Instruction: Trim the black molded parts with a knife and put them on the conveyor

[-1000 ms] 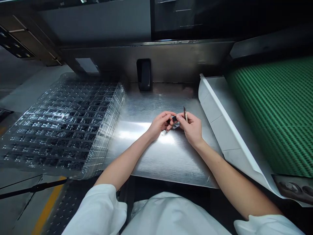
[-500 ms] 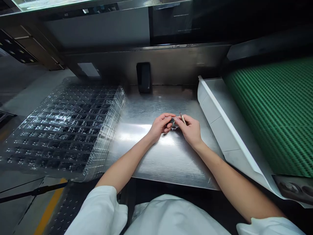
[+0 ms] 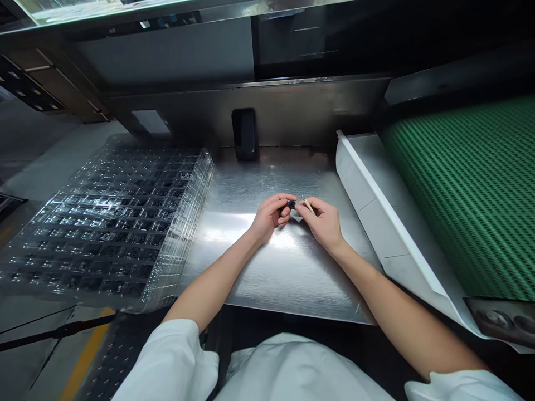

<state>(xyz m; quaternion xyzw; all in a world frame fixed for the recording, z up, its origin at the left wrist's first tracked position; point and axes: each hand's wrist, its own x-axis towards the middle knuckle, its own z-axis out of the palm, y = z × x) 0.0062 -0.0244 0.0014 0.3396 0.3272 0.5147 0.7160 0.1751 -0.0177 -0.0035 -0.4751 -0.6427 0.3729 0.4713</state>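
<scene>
Between my two hands is a small round black part (image 3: pixel 291 205), held just above the steel work surface (image 3: pixel 267 267). My left hand (image 3: pixel 271 214) is closed on its left side with thumb and fingers. My right hand (image 3: pixel 325 223) is closed around a thin, pale-handled tool (image 3: pixel 309 205), which slants up between thumb and forefinger. The right thumb and fingertip also meet the right edge of the black part. Fingers cover much of the part, and the kind of tool cannot be made out.
A stack of clear plastic trays (image 3: pixel 179 239) with dark round parts in its pockets stands at the left. At the right a white sloped tray (image 3: pixel 376 211) borders a green conveyor belt (image 3: pixel 472 195). A black holder (image 3: pixel 244 133) stands against the back panel.
The black part has turned between my fingers, so its patterned face shows less clearly. The pale tool has tipped further to the left. Both hands stay in nearly the same place.
</scene>
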